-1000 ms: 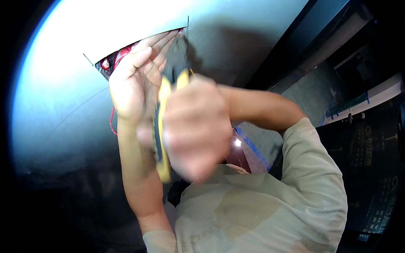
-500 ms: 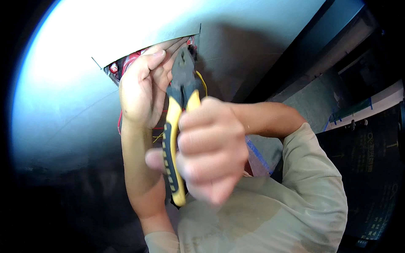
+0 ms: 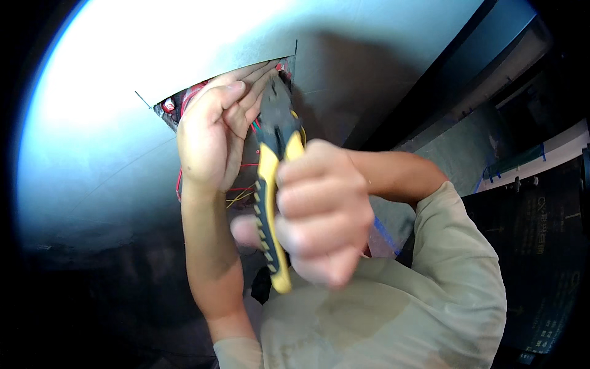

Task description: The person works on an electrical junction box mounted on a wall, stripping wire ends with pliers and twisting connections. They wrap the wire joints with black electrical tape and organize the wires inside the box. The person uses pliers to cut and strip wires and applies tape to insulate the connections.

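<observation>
My right hand (image 3: 322, 212) is closed round combination pliers (image 3: 278, 111) with yellow and black handles. Their dark jaws point up toward a cut-out opening (image 3: 168, 111) in the pale panel, just beside my left hand. What lies between the jaws, if anything, cannot be made out. My left hand (image 3: 209, 138) reaches into the opening with its fingers stretched out and its thumb apart; the fingertips are partly hidden by the edge. Red wires (image 3: 195, 93) run inside the opening at its left part. Thin yellow wires (image 3: 241, 195) and a red wire (image 3: 247, 165) show behind my left wrist.
A broad pale panel (image 3: 104, 117) surrounds the opening, with a strong glare on its upper left. A dark beam (image 3: 430, 80) slants along the right side. Black printed sheeting (image 3: 534, 246) stands at the far right. Blue tape (image 3: 386, 235) shows below my right forearm.
My right hand and the pliers have shifted a little to the right, and the handles have tilted. My left hand stays at the opening, nearly unmoved.
</observation>
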Action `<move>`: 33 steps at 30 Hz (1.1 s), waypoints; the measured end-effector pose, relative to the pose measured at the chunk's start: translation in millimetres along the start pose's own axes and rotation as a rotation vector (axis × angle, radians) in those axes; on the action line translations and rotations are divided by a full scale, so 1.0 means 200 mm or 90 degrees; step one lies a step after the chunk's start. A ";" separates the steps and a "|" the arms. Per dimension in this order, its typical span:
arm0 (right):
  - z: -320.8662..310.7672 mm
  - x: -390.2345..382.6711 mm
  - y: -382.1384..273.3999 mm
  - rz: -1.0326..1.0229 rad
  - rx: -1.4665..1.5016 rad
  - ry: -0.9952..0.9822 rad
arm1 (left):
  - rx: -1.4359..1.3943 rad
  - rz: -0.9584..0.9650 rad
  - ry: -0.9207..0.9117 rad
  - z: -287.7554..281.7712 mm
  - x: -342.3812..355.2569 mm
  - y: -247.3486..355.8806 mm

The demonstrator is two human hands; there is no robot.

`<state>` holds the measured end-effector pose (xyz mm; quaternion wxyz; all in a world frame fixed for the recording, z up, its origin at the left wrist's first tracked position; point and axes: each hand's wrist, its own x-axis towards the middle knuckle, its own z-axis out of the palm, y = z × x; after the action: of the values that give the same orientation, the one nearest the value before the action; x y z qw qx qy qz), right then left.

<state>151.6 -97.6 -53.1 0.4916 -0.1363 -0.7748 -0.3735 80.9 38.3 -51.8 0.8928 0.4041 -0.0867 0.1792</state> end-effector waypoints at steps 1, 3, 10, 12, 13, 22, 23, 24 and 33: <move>-0.01 0.01 -0.04 0.001 0.016 0.000 | -0.068 -0.005 -0.082 -0.02 0.02 0.02; -0.03 0.01 -0.12 0.010 0.059 0.004 | 0.349 0.096 0.162 0.07 -0.01 -0.06; -0.17 -0.09 -0.31 0.160 0.036 0.014 | 0.829 0.510 0.333 0.12 0.10 -0.31; -0.22 -0.11 -0.35 0.201 0.012 0.016 | 0.867 0.623 0.354 0.13 0.17 -0.35; -0.24 -0.12 -0.37 0.220 0.001 0.016 | 0.895 0.655 0.374 0.13 0.19 -0.36; -0.43 -0.17 -0.48 0.335 -0.064 -0.025 | 0.954 0.668 0.301 0.10 0.13 -0.40; -0.46 -0.17 -0.51 0.357 -0.073 -0.039 | 0.920 0.602 0.192 0.09 0.05 -0.39; -0.49 -0.15 -0.53 0.375 -0.078 -0.051 | 0.887 0.537 0.088 0.10 -0.03 -0.37; -0.52 -0.24 -0.60 0.447 -0.082 -0.062 | 0.843 0.152 0.205 0.19 -0.03 -0.23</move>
<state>174.4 -246.3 -122.4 0.5428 -0.4424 -0.6781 -0.2234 93.2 -19.4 -60.3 0.4341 0.8201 0.1304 0.3493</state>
